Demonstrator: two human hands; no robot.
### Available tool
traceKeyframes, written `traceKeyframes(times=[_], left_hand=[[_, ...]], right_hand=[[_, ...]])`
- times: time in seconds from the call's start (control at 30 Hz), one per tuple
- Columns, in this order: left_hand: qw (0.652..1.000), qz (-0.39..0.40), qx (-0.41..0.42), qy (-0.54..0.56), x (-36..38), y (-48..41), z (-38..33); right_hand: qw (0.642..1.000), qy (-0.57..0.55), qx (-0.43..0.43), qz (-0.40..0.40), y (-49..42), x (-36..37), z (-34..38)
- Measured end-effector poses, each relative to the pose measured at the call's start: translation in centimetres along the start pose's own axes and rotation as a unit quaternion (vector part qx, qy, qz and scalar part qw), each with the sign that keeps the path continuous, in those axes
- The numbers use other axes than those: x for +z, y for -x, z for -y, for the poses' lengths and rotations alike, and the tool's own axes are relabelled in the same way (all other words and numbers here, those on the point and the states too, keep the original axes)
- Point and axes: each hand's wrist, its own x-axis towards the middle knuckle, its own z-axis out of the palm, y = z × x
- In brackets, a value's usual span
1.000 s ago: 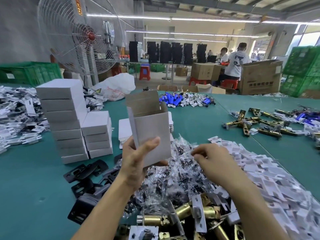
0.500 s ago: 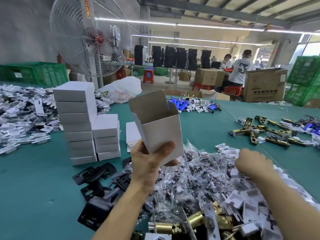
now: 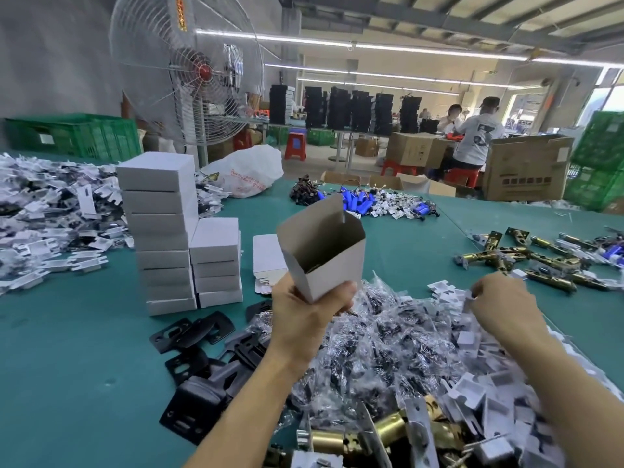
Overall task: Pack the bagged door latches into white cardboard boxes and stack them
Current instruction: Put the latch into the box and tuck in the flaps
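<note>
Reaching right: a second ago the right hand [image 3: 499,302] was over the middle of the bag pile [image 3: 388,339]. It has since swung out to about 2 o'clock, onto the near edge of the white card inserts [image 3: 479,393]. Fingertips are curled narrow, and it looks like they pinch one insert [image 3: 467,295] at its top edge. The pinch itself is mostly hidden behind the knuckles, so I'm not certain. The left hand [image 3: 310,312] hasn't let go: thumb across the front and fingers wrapped behind the bottom corner of the open white box [image 3: 332,265]. The box is at 12 o'clock above the pile, tipped with its mouth toward the person and its flaps up. There's something dark low inside, but I can't tell if it's a latch or shadow. My read is that bag picking is done or paused for this box, and an insert goes in next, then flaps shut. Finished boxes sit at 10 o'clock on the green table [image 3: 67,366], as a tall stack [image 3: 158,238] with a shorter stack [image 3: 216,261] touching its right side. Flat blanks [image 3: 266,258] lie just behind the held box. Brass latches [image 3: 388,430] are at 6 o'clock and black plates [image 3: 192,332] at 8 o'clock. One risk is that the inserts overlap, so a pinch could lift two.
</note>
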Motion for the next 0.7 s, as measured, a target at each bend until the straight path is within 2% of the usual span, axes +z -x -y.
traceKeyframes(times=[0.1,0.2,0.23,0.3,0.4,0.47,0.57,0.7], left_hand=[[1.0,-0.024,-0.004,-0.02,0.3,0.1,0.0],[0.996,-0.056,-0.009,-0.068,0.5,0.1,0.1],[0.995,-0.064,-0.013,-0.079,0.5,0.0,0.1],[0.993,-0.076,-0.02,-0.093,0.4,0.0,0.1],[0.989,-0.075,-0.026,-0.123,0.2,0.0,0.2],[0.987,-0.071,-0.03,-0.144,0.2,0.0,0.4],[0.981,-0.063,-0.034,-0.179,0.1,0.0,0.7],[0.971,-0.074,-0.035,-0.225,-0.2,0.0,0.9]], right_hand=[[0.994,-0.097,-0.038,0.028,0.9,-2.5,1.9],[0.961,-0.253,-0.089,0.074,2.8,-4.8,4.7],[0.946,-0.299,-0.114,0.061,3.7,-5.5,5.6],[0.913,-0.361,-0.188,-0.024,5.6,-6.8,7.2],[0.842,-0.437,-0.291,-0.124,8.0,-8.4,9.5],[0.826,-0.429,-0.335,-0.148,8.9,-8.7,10.7],[0.842,-0.334,-0.381,-0.187,9.2,-8.2,12.0],[0.852,-0.252,-0.395,-0.234,8.6,-7.5,12.8]])
